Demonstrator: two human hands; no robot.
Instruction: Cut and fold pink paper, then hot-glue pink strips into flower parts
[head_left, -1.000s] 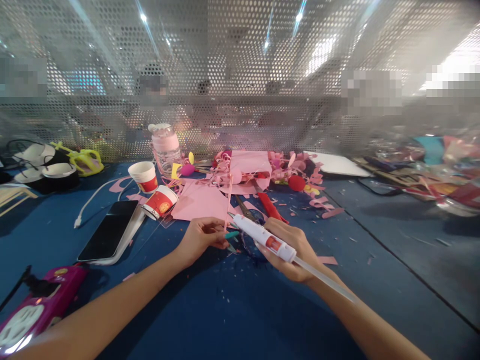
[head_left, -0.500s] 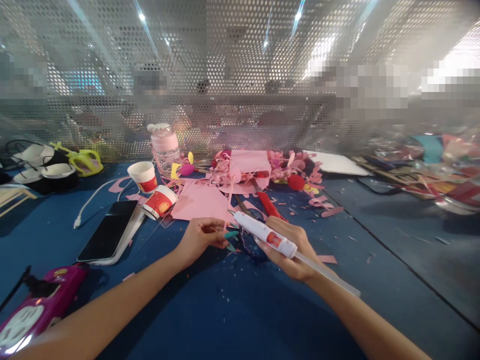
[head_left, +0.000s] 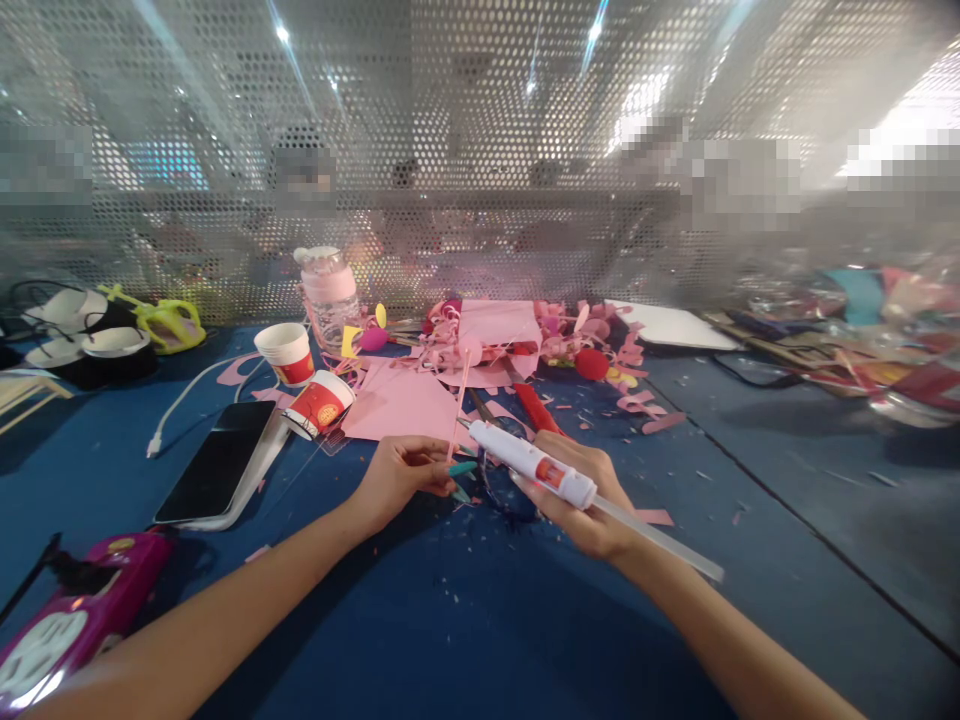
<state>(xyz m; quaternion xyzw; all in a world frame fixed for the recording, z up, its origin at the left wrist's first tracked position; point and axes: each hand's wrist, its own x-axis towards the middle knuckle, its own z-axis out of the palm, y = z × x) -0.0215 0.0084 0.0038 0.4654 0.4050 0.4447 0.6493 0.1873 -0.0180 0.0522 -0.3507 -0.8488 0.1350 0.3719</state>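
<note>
My left hand (head_left: 401,478) is closed in a pinch on a thin pink strip (head_left: 460,395) that stands nearly upright. Two teal pointed pieces (head_left: 463,467) show at its fingertips; I cannot tell whether they are attached to the strip. My right hand (head_left: 577,495) grips a white hot glue gun (head_left: 517,452) with an orange window. A clear glue stick (head_left: 660,540) sticks out of its back end. The gun's nozzle points left and touches or nearly touches the strip. Below the gun, a dark round tangled thing (head_left: 504,490) is partly hidden by the hand.
A pink sheet (head_left: 401,400) and pink scraps (head_left: 442,350) lie ahead, beside a red-handled tool (head_left: 534,405). To the left are paper cups (head_left: 319,404), a water bottle (head_left: 330,290), a phone (head_left: 217,465) and a magenta power strip (head_left: 112,575). A perforated metal screen (head_left: 480,130) stands behind.
The back of the glue gun has shifted very slightly to the right. My left hand and the pink strip stay in nearly the same place.
</note>
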